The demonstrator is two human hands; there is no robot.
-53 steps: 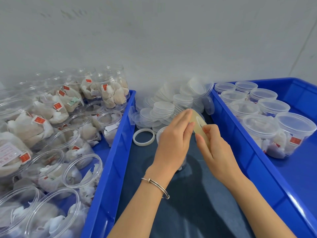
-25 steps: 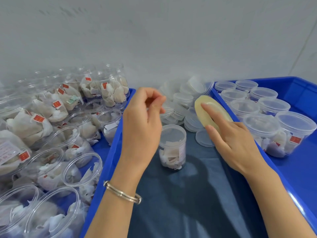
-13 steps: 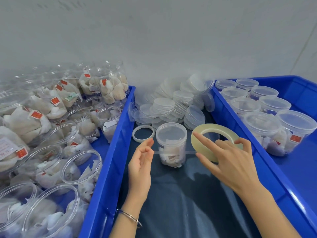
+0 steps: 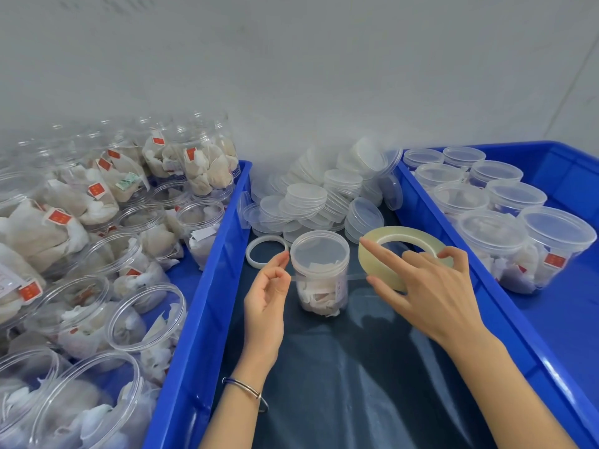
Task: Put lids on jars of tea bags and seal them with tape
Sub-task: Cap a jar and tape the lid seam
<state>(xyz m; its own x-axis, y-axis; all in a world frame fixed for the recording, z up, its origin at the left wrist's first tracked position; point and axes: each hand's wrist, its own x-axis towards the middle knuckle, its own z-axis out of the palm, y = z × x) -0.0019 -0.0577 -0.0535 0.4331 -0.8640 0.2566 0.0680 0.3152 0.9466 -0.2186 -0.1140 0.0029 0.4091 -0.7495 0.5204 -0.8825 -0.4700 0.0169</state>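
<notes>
Head view, our left hand (image 4: 265, 299) pinching tape end, right hand (image 4: 428, 286) at 3 o'clock gripping roll (image 4: 376, 251), strip across lidded jar (image 4: 319, 273).

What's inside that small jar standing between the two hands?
The jar, lid on, holds crumpled white tea bags, piled in its lower half. Its far side and the bags underneath are hidden, so their number cannot be told.

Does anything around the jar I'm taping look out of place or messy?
Mostly no. The jar stands upright with its lid on, tape stretched across it from the roll. The loose lids behind lie in an untidy heap, some tipped on edge. A spent tape core lies beside the jar.
</notes>
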